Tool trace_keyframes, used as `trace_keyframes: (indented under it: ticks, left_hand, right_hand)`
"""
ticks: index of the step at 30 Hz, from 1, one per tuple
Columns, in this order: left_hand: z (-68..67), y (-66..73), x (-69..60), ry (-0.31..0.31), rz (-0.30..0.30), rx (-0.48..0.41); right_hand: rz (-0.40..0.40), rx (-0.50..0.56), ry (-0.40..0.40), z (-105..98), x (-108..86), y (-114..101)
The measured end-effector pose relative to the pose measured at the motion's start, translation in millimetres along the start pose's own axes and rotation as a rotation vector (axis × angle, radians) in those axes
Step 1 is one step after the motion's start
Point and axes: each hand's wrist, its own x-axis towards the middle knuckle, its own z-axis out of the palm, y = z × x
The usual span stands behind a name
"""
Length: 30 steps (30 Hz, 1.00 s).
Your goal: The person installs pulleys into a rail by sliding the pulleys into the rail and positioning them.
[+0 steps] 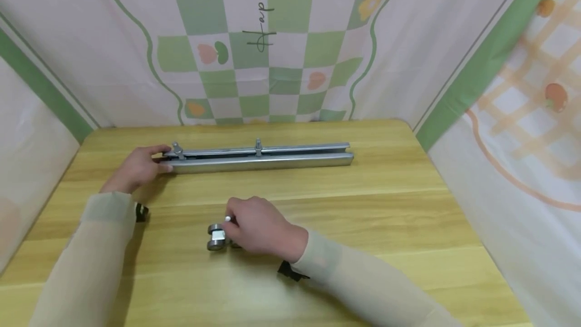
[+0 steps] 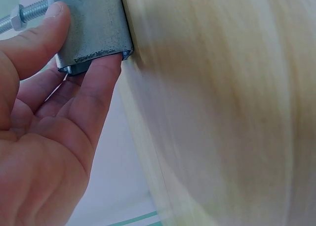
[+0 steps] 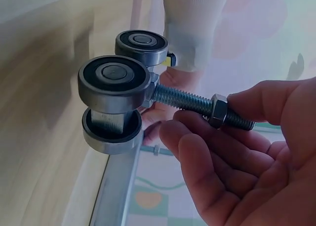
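A long silver slotted metal rail (image 1: 263,164) lies across the far part of the wooden table. Threaded bolts (image 1: 258,147) with nuts stick up from its slot, one near the left end and one near the middle. My left hand (image 1: 138,168) grips the rail's left end; in the left wrist view its thumb presses one face and a fingertip sits at the end opening. Nearer me, my right hand (image 1: 263,228) pinches a roller trolley by its threaded bolt (image 3: 182,98), close to the nut (image 3: 217,111). Several bearing wheels (image 3: 114,82) show on the trolley.
The wooden table (image 1: 386,226) meets a hanging cloth (image 1: 290,49) with green checks at the back. More printed cloth (image 1: 522,130) hangs at the right side, and white cloth with a green band (image 1: 41,79) at the left.
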Motion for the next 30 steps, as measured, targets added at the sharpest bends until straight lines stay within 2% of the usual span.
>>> trace_keyframes:
  ticks: [11, 15, 23, 30]
  left_hand:
    - [2.4, -1.8, 1.9, 0.002, 0.007, 0.003]
    - [3.1, -2.2, 0.7, 0.004, 0.004, 0.002]
    - [1.0, -2.2, -1.2, 0.016, 0.018, 0.012]
    - [0.6, -1.7, 0.0, 0.004, 0.005, 0.009]
  right_hand:
    - [0.069, 0.084, 0.053, -25, -29.5, 27]
    - [0.111, 0.071, 0.082, -37, -42.5, 39]
    - [0.204, 0.063, 0.188, -56, -63.8, 70]
    - [0.243, 0.055, 0.236, -69, -80.5, 94]
